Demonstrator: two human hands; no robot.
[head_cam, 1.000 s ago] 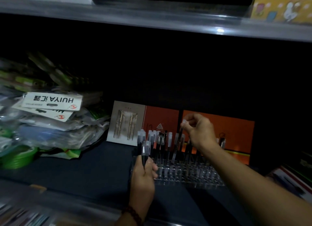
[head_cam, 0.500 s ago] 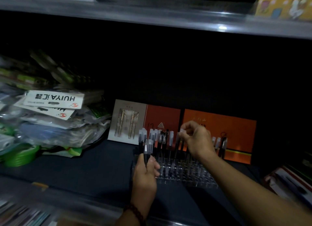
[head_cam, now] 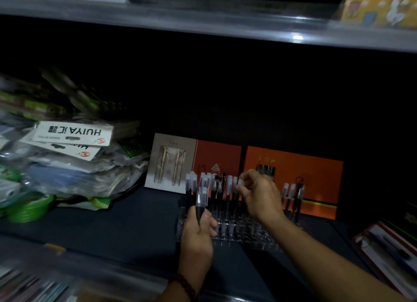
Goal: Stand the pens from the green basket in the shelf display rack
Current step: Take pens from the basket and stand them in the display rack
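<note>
The clear rack [head_cam: 237, 233] stands near the middle of the dark shelf [head_cam: 112, 229], just before orange cards [head_cam: 293, 180] at the back edge. The left hand [head_cam: 197, 231] grips capped pens [head_cam: 201, 200] upright at the rack's front left corner. The right hand [head_cam: 259, 198], fingers curled, pinches the cap of a pen [head_cam: 238, 185] standing among others in the back rows
</note>
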